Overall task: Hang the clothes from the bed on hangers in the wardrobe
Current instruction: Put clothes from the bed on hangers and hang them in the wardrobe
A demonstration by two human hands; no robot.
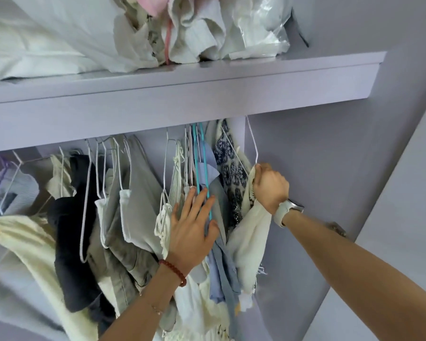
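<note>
Cream fabric, a thin garment [250, 232], is gripped in the right hand [268, 185] together with the lower end of a white wire hanger [252, 141]. The fingers are curled tight round cloth and wire; the hanger's neck rises from the fist toward the underside of the shelf [207, 94], where its hook is hidden. This garment is placed at the far right end of the hanging row, just beside the wardrobe's lilac side wall [305, 156]. A white watch [289, 210] is worn on that wrist.

Left hand [194, 225]: fingers straight and spread, palm laid flat against the hanging clothes, pressing on a pale blue shirt [221, 271] and a teal hanger [203, 168]. A red bead bracelet [174, 270] is seen at the left wrist.

Between the two hands a navy-and-white patterned garment [229, 168] is hung. Further left along the row: grey trousers [138, 183], a dark navy garment [74, 217], and a pale yellow garment [30, 242], all on white wire hangers and tilted in the wide-angle view. The rail itself is concealed behind the shelf's front edge.

On top of the shelf, white bedding [35, 40], crumpled white cloth with a pink strap [167, 40], and a clear plastic bag [263, 28] are piled.
</note>
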